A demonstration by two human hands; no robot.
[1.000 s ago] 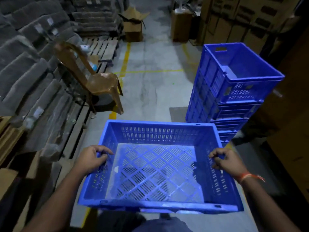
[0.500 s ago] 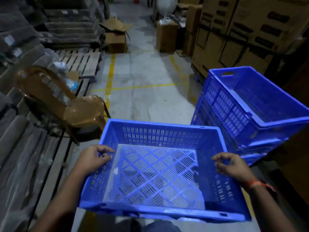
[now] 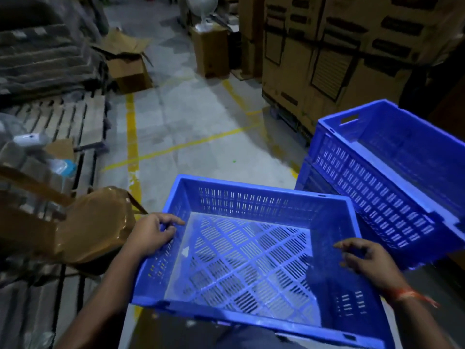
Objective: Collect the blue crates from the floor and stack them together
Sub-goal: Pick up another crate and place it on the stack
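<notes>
A blue crate [image 3: 241, 250] was gripped at both side walls, fingers curled over the rims, above a grey concrete floor [image 3: 191, 127] marked with yellow lines [image 3: 132, 137]; cardboard boxes [image 3: 327, 54] were stacked beyond.

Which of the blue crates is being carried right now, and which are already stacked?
The near crate is the carried one: the left hand and right hand grip its side walls. The stacked crates stand at the right, untouched.
</notes>
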